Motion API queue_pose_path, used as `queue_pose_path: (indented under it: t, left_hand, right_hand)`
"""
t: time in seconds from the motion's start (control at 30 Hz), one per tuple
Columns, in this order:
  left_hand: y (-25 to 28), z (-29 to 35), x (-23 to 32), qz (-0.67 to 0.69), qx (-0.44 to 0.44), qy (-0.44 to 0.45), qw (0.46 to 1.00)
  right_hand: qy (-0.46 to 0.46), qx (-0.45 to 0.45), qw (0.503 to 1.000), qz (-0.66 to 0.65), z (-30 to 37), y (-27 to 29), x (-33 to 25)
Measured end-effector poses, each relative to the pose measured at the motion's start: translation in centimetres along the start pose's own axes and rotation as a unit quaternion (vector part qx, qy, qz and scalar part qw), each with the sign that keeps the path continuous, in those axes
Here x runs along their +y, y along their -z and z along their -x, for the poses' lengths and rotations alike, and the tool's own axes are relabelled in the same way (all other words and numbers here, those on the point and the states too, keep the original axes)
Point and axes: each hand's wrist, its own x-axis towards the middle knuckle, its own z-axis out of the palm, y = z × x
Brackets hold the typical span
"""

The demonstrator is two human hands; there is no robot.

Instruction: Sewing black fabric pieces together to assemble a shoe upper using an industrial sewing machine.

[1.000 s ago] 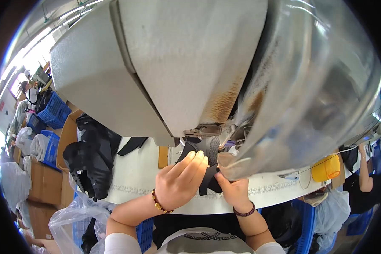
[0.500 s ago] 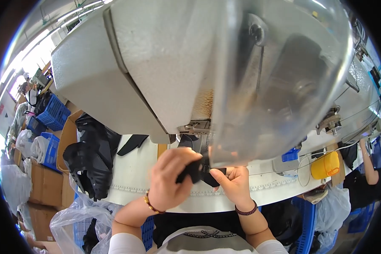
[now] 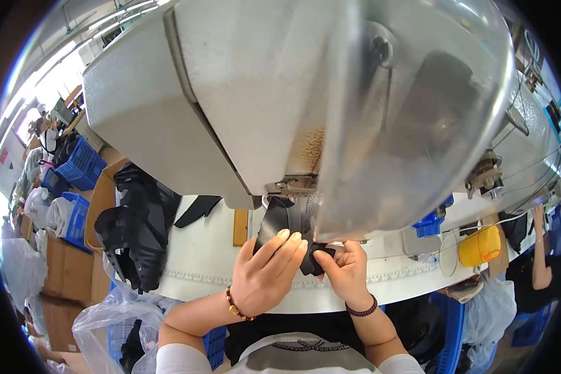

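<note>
A black fabric piece, with a strip along it, lies under the needle area of a large pale sewing machine. My left hand rests on that piece with its fingers stretched out over it. Just right of it, my right hand pinches the near end of the black fabric between thumb and fingers. The presser foot area is partly hidden by the machine head, and a clear plastic shield covers the right side.
On the left of the white table lie stacked black moulded pieces and a black cut piece. A yellow container stands at the right, near a blue part. Cartons, blue crates and plastic bags surround the table. Another person's arm shows far right.
My left hand has let go of the folded-up fabric and flattened over it. The fabric now lies spread toward the needle. My right hand keeps its pinch in nearly the same place.
</note>
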Motion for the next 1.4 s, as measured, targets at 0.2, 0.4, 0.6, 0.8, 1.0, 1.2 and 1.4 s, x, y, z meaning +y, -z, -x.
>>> queue_pose_path:
  t: [0.2,0.4,0.6,0.8,1.0,1.2,1.4]
  left_hand:
    - [-0.3,0.0,0.0,-0.008,0.006,0.001,1.000]
    - [-0.5,-0.8,-0.4,-0.003,0.008,0.014,1.000]
    - [-0.7,-1.6,-0.4,-0.002,0.014,0.021,1.000]
    - [-0.8,-2.1,-0.8,-0.006,0.020,0.023,1.000]
    - [-0.7,-2.7,-1.7,-0.003,0.026,0.019,0.999]
    - [-0.7,-2.9,-1.4,0.017,0.006,0.059,0.998]
    - [-0.6,-3.1,-0.5,-0.022,0.000,0.110,0.994]
  right_hand:
    - [-0.008,-0.007,1.000,0.021,-0.2,0.1,0.0]
    - [-0.006,0.011,1.000,0.026,-1.0,0.6,-0.4]
    - [-0.003,0.027,0.998,0.054,-1.5,1.0,-0.7]
    - [0.065,0.017,0.983,0.173,-2.3,1.0,-0.2]
    - [0.034,0.028,0.994,0.101,-2.8,0.8,-0.4]
    - [0.080,0.024,0.986,0.147,-2.9,1.2,0.5]
    - [0.010,0.071,0.984,0.163,-2.9,0.8,1.7]
